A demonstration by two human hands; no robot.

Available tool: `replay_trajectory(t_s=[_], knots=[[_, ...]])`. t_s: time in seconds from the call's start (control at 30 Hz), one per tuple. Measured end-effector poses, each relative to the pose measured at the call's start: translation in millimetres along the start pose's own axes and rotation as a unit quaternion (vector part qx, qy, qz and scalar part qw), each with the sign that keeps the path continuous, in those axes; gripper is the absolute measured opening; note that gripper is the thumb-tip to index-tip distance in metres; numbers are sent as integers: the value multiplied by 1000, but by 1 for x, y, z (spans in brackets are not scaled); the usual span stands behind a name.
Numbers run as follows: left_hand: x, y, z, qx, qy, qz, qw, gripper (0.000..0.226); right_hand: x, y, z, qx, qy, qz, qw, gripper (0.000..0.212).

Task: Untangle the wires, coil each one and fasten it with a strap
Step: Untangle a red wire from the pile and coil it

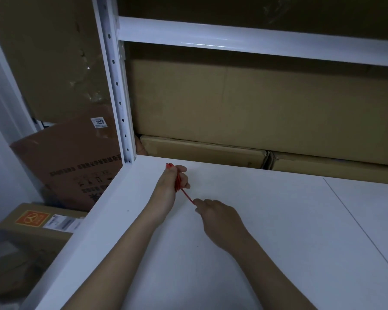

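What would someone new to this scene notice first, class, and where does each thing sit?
The red wire stands out against the white table near the back left corner: the left hand grips a bundle of it while the right hand pinches its free end. Behind, brown cardboard boxes fill the white shelf frame.

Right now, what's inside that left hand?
The left hand grips a bunch of red wire. A loop sticks out at the top, and one strand runs down to the right hand, which pinches it. The curled fingers hide the rest, including any strap.
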State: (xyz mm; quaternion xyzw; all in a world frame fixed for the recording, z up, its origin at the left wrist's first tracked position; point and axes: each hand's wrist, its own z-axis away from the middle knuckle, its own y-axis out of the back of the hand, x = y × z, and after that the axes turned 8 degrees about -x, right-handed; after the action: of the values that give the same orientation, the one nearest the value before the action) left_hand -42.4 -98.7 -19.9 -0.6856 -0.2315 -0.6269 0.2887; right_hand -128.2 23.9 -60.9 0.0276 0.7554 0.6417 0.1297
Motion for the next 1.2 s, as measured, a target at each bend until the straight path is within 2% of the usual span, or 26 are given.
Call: replay_trajectory(t_s=[0.07, 0.17, 0.27, 0.4, 0.57, 0.7, 0.73, 0.87, 0.93, 1.03, 1.1, 1.2], knots=[[-6, 5, 2, -1, -23, -79, 997, 37, -1, 2, 3, -15, 20, 12, 1000, 36], [-16, 6, 5, -45, -59, -177, 981, 28, -3, 8, 6, 33, 82, 31, 996, 22], [-21, 8, 7, -85, -49, -256, 962, 25, -2, 14, 9, 96, 110, 47, 988, 35], [-20, 10, 12, -166, -9, -330, 929, 33, 7, 29, 9, 137, 147, 50, 978, 34], [-9, 4, 25, -212, 8, -287, 934, 67, 20, 49, 2, 189, 166, -4, 968, 19], [-1, -1, 27, -284, 46, -170, 942, 70, 20, 48, 3, 196, 109, -148, 963, 23], [0, -2, 27, -296, 49, -140, 944, 71, 20, 45, 5, 203, 95, -157, 962, 25], [5, -5, 26, -335, 57, -76, 937, 75, 16, 29, 12, 233, 87, -65, 966, 38], [6, -6, 26, -334, 80, -29, 939, 73, 8, 24, 18, 179, 60, -154, 970, 44], [6, -9, 27, -342, 108, 26, 933, 71, -3, 20, 27, 109, -3, -358, 927, 32], [2, -13, 26, -359, 126, 23, 924, 72, -5, 16, 32, 128, -48, -405, 904, 23], [-7, -30, 24, -337, 125, -79, 930, 67, -1, 9, 43, 168, -100, -421, 886, 24]])
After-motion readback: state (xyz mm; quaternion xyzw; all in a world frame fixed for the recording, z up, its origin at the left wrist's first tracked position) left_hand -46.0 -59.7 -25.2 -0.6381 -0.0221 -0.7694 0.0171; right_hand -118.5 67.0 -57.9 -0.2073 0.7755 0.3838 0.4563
